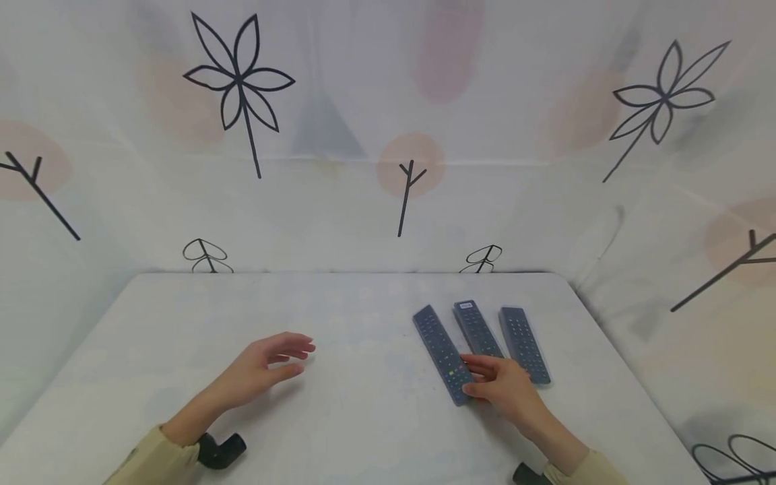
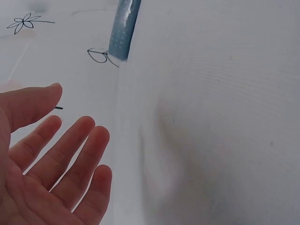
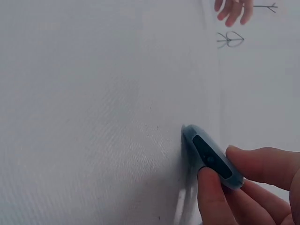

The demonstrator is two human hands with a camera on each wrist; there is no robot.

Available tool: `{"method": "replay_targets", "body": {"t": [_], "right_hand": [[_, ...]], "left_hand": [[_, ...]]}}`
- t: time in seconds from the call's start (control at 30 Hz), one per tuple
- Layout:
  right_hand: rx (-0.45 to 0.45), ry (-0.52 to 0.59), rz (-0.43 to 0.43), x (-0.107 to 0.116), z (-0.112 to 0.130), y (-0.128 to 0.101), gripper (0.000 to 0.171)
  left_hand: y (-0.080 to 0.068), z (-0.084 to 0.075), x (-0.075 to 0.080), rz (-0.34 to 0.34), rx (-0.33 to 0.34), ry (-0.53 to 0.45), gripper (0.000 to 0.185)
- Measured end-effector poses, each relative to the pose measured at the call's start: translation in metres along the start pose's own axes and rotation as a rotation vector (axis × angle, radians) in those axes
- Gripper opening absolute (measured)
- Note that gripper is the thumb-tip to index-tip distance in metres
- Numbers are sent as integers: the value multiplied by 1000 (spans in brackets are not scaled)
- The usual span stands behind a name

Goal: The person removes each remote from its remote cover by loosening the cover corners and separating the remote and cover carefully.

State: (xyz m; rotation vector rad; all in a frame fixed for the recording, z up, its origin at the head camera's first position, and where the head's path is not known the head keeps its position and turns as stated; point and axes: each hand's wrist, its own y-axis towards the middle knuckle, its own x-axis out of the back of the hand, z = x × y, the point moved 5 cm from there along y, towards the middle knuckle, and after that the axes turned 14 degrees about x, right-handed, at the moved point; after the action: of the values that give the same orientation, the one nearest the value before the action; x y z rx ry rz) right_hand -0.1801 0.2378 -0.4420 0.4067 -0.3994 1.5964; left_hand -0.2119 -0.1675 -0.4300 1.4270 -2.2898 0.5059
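Note:
Three dark grey remotes lie side by side on the white table (image 1: 339, 404), right of centre: a left remote (image 1: 438, 347), a middle remote (image 1: 475, 329) and a right remote (image 1: 523, 342). My right hand (image 1: 475, 377) is at their near ends. In the right wrist view its thumb and fingers (image 3: 262, 161) pinch the near end of the left remote (image 3: 208, 152). My left hand (image 1: 285, 360) hovers over the table's left half with fingers loosely spread and nothing in it. The left wrist view shows that bare palm (image 2: 42, 187) and a remote (image 2: 123, 28) far off.
A white cloth printed with black flowers (image 1: 239, 77) and twigs hangs behind and on both sides of the table. The table's far edge (image 1: 351, 273) runs close behind the remotes. Black wrist mounts (image 1: 221, 450) sit at both sleeves.

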Motion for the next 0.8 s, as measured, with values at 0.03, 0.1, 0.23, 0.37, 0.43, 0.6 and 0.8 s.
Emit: {"method": "replay_targets", "body": {"t": [0.03, 0.1, 0.23, 0.37, 0.43, 0.6, 0.8], "right_hand": [[-13, 31, 1, 0, -2, 0, 58], [-38, 77, 0, -1, -4, 0, 58], [-53, 148, -1, -1, -6, 0, 57], [-67, 231, 6, -2, -6, -1, 56], [-72, 260, 19, -2, -4, -2, 56], [-52, 322, 84, -4, 0, -3, 56], [6, 405, 220, -6, 7, -5, 58]], "left_hand": [[1, 0, -1, 5, 3, -4, 43], [2, -1, -3, 13, 9, -6, 44], [4, -4, -5, 21, 17, 2, 44], [7, -6, -6, 30, 15, 12, 43], [8, -6, -6, 40, 13, 11, 43], [10, -8, -8, 52, 15, 13, 44], [12, -7, -9, 54, 18, 1, 46]]}}
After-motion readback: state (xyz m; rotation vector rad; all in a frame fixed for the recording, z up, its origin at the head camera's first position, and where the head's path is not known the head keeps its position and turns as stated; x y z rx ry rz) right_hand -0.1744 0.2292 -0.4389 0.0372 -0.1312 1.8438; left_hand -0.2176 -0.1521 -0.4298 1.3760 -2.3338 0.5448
